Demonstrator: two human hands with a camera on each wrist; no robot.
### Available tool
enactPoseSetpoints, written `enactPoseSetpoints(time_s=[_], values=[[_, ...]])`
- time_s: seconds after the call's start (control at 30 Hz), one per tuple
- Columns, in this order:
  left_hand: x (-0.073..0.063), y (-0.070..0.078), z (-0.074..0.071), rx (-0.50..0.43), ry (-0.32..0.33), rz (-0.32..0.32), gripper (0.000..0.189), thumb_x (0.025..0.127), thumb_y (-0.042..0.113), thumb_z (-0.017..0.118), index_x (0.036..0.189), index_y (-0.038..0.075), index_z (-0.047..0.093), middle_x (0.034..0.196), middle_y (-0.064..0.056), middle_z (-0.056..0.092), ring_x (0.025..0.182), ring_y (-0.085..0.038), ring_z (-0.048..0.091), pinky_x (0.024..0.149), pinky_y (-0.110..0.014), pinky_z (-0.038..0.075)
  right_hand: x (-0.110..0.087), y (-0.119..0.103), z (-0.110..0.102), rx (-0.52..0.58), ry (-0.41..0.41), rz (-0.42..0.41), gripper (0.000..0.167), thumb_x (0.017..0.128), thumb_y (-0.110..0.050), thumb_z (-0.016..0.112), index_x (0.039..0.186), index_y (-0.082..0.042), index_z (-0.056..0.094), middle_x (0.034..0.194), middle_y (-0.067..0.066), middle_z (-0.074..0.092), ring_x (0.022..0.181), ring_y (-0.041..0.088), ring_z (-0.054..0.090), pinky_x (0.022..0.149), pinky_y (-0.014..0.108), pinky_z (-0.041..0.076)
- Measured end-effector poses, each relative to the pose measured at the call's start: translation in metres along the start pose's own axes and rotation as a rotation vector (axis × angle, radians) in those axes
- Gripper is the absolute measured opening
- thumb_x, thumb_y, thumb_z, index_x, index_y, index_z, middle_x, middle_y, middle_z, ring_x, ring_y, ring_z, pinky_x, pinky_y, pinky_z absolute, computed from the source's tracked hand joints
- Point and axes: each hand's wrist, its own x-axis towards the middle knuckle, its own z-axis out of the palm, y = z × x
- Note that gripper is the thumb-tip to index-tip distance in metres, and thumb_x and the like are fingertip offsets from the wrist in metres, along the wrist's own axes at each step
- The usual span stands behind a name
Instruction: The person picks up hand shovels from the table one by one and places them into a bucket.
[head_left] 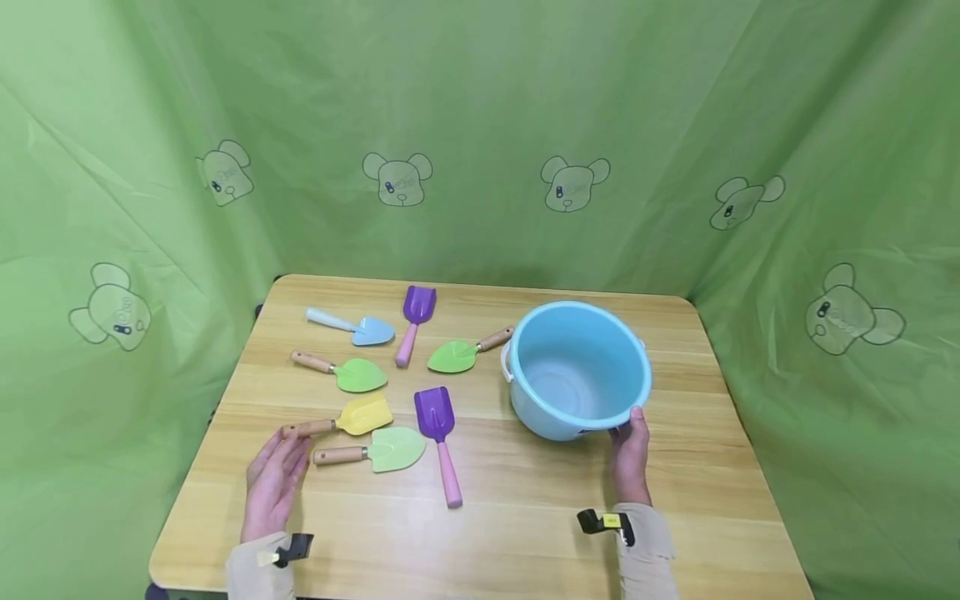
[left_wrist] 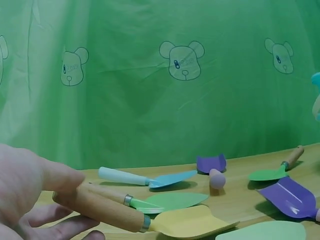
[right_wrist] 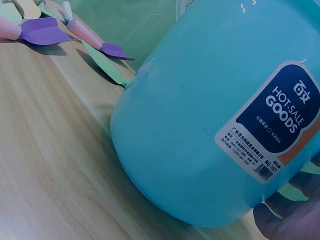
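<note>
At the table's left, my left hand (head_left: 276, 483) pinches the wooden handle end of a yellow toy shovel (head_left: 366, 414). The left wrist view shows the thumb over that handle (left_wrist: 110, 211) and the other fingers below it. A pale green trowel (head_left: 397, 450) lies just in front of the yellow shovel, and a brighter green trowel (head_left: 360, 375) behind it. On the right, my right hand (head_left: 632, 458) holds a light blue bucket (head_left: 551, 421) by its near rim, thumb on the edge. The right wrist view shows the bucket's label (right_wrist: 280, 115) and fingertips (right_wrist: 285, 205) against the lower wall.
Beyond these lie a blue trowel (head_left: 372, 331), a purple shovel with pink handle (head_left: 418, 304), a second purple shovel (head_left: 435, 412) and another green trowel (head_left: 453, 357) beside the bucket. Green curtains (head_left: 480, 233) enclose the wooden table (head_left: 525, 533) at the back and sides.
</note>
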Motion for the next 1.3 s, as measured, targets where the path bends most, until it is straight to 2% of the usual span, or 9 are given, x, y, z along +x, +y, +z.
enactPoseSetpoints(time_s=[0.1, 0.2, 0.57, 0.9, 1.2, 1.3], values=[[-0.0007, 0.0001, 0.0019, 0.005, 0.021, 0.009, 0.033, 0.103, 0.035, 0.063, 0.135, 0.030, 0.058, 0.109, 0.022, 0.073, 0.120, 0.001, 0.065, 0.121, -0.022, 0.042, -0.0004, 0.0005, -0.0003, -0.007, 0.001, 0.004, 0.067, 0.107, -0.054, 0.020, 0.161, -0.016, 0.034, 0.162, 0.011, 0.039, 0.151, 0.025, 0.035, 0.131, 0.053, 0.019], [-0.0010, 0.0000, 0.0042, 0.021, 0.043, 0.019, 0.031, 0.100, 0.041, 0.065, 0.129, 0.032, 0.064, 0.108, 0.022, 0.074, 0.118, 0.001, 0.066, 0.115, -0.020, 0.047, -0.0007, 0.0003, -0.0005, -0.006, 0.004, 0.006, 0.067, 0.107, -0.054, 0.020, 0.161, -0.016, 0.035, 0.163, 0.012, 0.038, 0.152, 0.026, 0.033, 0.131, 0.053, 0.018], [0.0040, -0.0022, 0.0066, 0.039, 0.086, 0.044, 0.030, 0.100, 0.044, 0.065, 0.125, 0.030, 0.066, 0.107, 0.021, 0.076, 0.112, 0.002, 0.070, 0.114, -0.022, 0.049, -0.0008, 0.0006, -0.0012, 0.002, -0.002, 0.012, 0.069, 0.107, -0.055, 0.020, 0.161, -0.014, 0.033, 0.164, 0.013, 0.035, 0.155, 0.028, 0.030, 0.133, 0.053, 0.015], [0.0040, -0.0006, 0.0061, 0.038, 0.104, 0.050, 0.043, 0.100, 0.045, 0.064, 0.137, 0.024, 0.057, 0.107, 0.020, 0.075, 0.108, 0.003, 0.070, 0.109, -0.019, 0.052, -0.0004, 0.0028, -0.0021, -0.014, -0.002, 0.006, 0.068, 0.107, -0.055, 0.019, 0.161, -0.017, 0.034, 0.163, 0.013, 0.037, 0.154, 0.027, 0.031, 0.133, 0.054, 0.015], [0.0038, 0.0004, 0.0074, -0.010, 0.112, 0.068, 0.031, 0.100, 0.041, 0.066, 0.126, 0.025, 0.064, 0.104, 0.015, 0.077, 0.108, -0.002, 0.071, 0.105, -0.020, 0.055, -0.0013, 0.0015, -0.0017, -0.031, -0.004, 0.002, 0.066, 0.107, -0.056, 0.018, 0.161, -0.021, 0.035, 0.164, 0.010, 0.037, 0.155, 0.026, 0.031, 0.133, 0.055, 0.015], [0.0031, 0.0015, 0.0078, -0.025, 0.106, 0.069, 0.028, 0.100, 0.041, 0.066, 0.123, 0.025, 0.065, 0.104, 0.014, 0.077, 0.108, -0.003, 0.071, 0.106, -0.020, 0.054, -0.0011, 0.0011, -0.0009, -0.015, 0.005, 0.002, 0.066, 0.107, -0.055, 0.020, 0.161, -0.019, 0.035, 0.162, 0.011, 0.038, 0.154, 0.028, 0.032, 0.132, 0.054, 0.017]])
